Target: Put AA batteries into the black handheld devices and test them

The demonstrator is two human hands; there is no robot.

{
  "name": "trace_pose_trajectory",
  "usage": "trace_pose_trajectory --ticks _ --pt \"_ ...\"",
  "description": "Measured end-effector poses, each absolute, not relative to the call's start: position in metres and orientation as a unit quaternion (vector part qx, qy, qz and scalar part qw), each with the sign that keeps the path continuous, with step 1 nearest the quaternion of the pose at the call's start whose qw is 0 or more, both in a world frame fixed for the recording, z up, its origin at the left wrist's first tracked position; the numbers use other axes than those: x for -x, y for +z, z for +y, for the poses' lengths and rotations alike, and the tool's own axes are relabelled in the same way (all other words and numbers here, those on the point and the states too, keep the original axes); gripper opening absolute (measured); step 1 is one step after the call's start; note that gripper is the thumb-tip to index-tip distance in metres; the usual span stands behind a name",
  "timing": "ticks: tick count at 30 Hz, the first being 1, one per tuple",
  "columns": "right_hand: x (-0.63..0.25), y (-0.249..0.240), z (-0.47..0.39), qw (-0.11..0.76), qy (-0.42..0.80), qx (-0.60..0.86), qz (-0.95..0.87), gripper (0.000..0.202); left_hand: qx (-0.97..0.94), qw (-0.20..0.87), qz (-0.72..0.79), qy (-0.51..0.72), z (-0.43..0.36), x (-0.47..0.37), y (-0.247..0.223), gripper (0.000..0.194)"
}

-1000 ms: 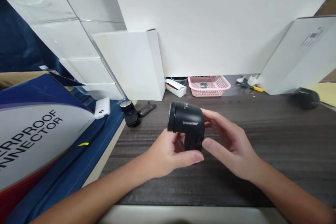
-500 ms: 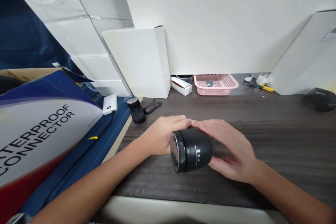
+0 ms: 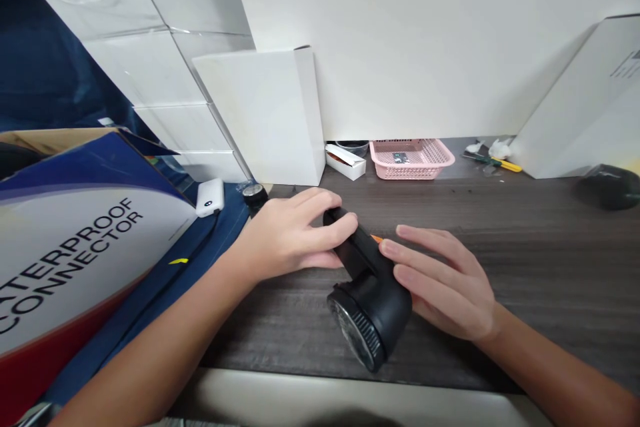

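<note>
A black flashlight (image 3: 387, 303) with a round lens hangs over the dark wooden table (image 3: 550, 267), its lens facing down and left. My left hand (image 3: 295, 233) pinches the slim far end of its handle between thumb and fingers. Against the right side of the body rest the fingers of my right hand (image 3: 447, 280), stretched out and slightly apart. A small orange part shows between the handle and my right fingertips. Partly behind my left hand stands a second black lamp (image 3: 255, 196).
At the back are a pink basket (image 3: 413, 161), a small white box (image 3: 345, 161), a yellow-handled tool (image 3: 507, 165) and tall white boxes (image 3: 265, 117). A large printed carton (image 3: 85, 233) and a white power bank (image 3: 210, 197) lie left. A black object (image 3: 607, 187) sits right.
The flashlight has turned so that its handle shows and its lens points lower. My left hand has moved up and left onto the handle end; my right fingers have spread along the body.
</note>
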State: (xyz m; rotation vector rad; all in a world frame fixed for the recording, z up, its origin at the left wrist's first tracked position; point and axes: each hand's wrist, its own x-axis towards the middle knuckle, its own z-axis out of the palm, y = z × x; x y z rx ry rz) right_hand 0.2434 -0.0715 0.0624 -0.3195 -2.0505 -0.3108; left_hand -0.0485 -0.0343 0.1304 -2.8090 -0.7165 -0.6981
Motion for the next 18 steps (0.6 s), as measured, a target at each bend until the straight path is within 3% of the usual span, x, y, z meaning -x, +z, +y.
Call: trace_pose_trajectory --ticks 7,11,14,16,18 --pt "-0.243 0.064 -0.073 0.511 -0.125 0.125 -0.841 0.021 0.909 0.01 -0.289 -0.299 -0.04 0.056 0.14 0.04" --pt "-0.239 0.064 -0.077 0.527 -0.058 0.169 -0.831 0.038 0.919 -0.003 -0.259 -0.297 -0.038 0.049 0.133 0.046" --pt "-0.234 0.059 -0.077 0.541 0.007 0.256 -0.801 0.049 0.923 -0.108 -0.265 -0.257 -0.034 0.041 0.119 0.057" --pt "-0.231 0.053 -0.073 0.539 0.028 0.299 -0.787 0.039 0.902 -0.198 -0.29 -0.251 -0.033 0.035 0.107 0.066" --pt "-0.229 0.045 -0.066 0.532 0.057 0.327 -0.779 0.025 0.865 -0.293 -0.299 -0.278 -0.038 0.028 0.093 0.062"
